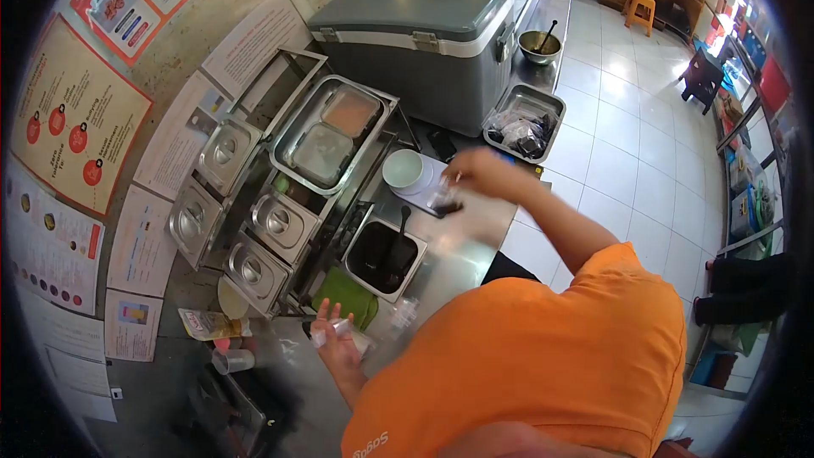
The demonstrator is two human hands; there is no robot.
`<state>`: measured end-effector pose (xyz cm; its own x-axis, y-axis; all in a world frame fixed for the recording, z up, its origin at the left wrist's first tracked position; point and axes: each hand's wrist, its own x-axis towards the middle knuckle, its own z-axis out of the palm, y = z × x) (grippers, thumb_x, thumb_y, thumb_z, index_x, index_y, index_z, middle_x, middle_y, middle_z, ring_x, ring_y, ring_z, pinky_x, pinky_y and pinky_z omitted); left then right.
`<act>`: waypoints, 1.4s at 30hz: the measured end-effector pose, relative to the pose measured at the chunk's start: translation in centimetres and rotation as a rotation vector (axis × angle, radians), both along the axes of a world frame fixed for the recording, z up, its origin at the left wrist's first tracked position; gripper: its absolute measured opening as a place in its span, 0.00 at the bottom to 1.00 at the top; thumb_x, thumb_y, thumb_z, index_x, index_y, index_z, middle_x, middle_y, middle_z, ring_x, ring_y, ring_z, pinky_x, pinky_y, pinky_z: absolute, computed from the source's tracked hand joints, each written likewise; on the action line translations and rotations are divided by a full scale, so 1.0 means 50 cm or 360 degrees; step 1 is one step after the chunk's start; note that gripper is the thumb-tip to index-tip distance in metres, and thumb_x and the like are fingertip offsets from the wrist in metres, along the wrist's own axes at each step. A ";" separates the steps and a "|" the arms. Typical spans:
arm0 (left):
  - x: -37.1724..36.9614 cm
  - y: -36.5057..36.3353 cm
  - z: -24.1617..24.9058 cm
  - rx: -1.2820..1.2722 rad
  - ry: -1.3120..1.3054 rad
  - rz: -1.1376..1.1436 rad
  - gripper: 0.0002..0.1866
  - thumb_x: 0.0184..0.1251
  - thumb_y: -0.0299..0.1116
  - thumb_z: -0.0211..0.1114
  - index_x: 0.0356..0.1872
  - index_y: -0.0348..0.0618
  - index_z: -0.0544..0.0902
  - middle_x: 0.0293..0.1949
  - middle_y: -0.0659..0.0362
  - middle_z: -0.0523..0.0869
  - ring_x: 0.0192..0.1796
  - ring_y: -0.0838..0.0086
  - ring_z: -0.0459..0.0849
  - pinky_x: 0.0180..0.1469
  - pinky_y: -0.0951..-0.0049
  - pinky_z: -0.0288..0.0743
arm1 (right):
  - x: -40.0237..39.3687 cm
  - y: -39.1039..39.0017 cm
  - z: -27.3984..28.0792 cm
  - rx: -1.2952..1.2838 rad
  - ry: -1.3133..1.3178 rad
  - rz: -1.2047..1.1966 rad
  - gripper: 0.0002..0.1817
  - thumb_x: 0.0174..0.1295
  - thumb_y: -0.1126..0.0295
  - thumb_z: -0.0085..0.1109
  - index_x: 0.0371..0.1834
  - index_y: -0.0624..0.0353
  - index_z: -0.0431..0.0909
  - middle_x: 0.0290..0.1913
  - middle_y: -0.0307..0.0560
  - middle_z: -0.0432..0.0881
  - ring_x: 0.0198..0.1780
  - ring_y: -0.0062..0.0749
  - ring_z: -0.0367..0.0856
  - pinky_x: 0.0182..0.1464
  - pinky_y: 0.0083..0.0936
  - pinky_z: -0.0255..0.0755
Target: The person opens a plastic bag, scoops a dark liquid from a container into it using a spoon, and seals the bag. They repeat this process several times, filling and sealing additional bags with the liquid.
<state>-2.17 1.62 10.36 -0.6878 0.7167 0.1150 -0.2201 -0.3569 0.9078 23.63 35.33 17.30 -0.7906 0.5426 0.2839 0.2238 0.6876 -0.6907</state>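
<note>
We have a pale round bowl point(404, 170) upright on a white scale point(421, 198), translucent plastic point(341, 326) in our left hand point(342, 351).

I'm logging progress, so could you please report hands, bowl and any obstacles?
Left hand holding pale item. Right hand blurred near bowl, grip unclear. Bowl on apparent scale. Dark-filled pan between hands.

Stretches away as a shiny metal counter point(462, 263). Bears, farther off, a large grey cooler point(407, 64), a steel bowl point(543, 59) and a metal tray point(539, 100). Nearer, carries a white kitchen scale point(421, 198), a dark-filled metal pan point(409, 273) and a green cloth point(346, 288).
</note>
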 end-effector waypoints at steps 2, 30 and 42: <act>-0.014 -0.006 -0.012 0.0031 -0.0116 -0.0026 0.14 0.64 0.41 0.63 0.45 0.46 0.73 0.61 0.48 0.69 0.58 0.61 0.74 0.48 0.64 0.79 | 0.055 0.087 -0.003 0.0466 -0.0117 -0.0269 0.10 0.53 0.70 0.60 0.37 0.59 0.83 0.37 0.53 0.82 0.39 0.48 0.80 0.44 0.36 0.74; 0.078 0.068 -0.035 0.0089 -0.0473 -0.0402 0.28 0.66 0.47 0.59 0.61 0.42 0.66 0.64 0.46 0.66 0.64 0.56 0.69 0.59 0.58 0.73 | -0.218 -0.272 -0.087 -0.0747 0.0419 0.0853 0.09 0.57 0.67 0.62 0.36 0.61 0.82 0.35 0.50 0.81 0.34 0.39 0.81 0.37 0.30 0.75; 0.105 0.062 -0.050 0.0006 -0.0397 -0.0409 0.34 0.71 0.46 0.52 0.70 0.42 0.51 0.66 0.50 0.62 0.66 0.61 0.66 0.62 0.56 0.68 | -0.236 -0.289 -0.082 -0.0556 0.0010 0.0908 0.08 0.59 0.67 0.60 0.37 0.58 0.81 0.30 0.48 0.83 0.32 0.39 0.82 0.37 0.30 0.74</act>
<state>3.09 4.72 7.86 -0.4921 0.8700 -0.0308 -0.5179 -0.2641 0.8137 11.81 20.90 13.22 -0.9797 0.1010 0.1732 -0.1135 0.4326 -0.8944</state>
